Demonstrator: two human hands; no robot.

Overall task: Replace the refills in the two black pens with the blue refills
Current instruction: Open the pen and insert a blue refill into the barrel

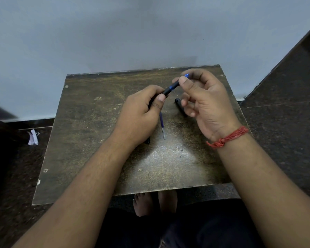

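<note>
I hold a black pen [170, 88] with a blue band and blue tip above the small brown table [89, 140]. My left hand [141, 113] grips its lower barrel. My right hand [202, 101] pinches its upper end between thumb and forefinger. A loose blue refill [162, 127] lies on the table between my hands, its metal tip toward me. A second black pen part [178, 102] lies under my right fingers, partly hidden. Another dark piece [147, 141] peeks out beneath my left wrist.
The table stands against a pale wall [115, 33]. Dark speckled floor [284, 122] surrounds it. A crumpled scrap of paper [33, 137] lies on the floor at the left. My bare feet [150, 203] show under the table's front edge.
</note>
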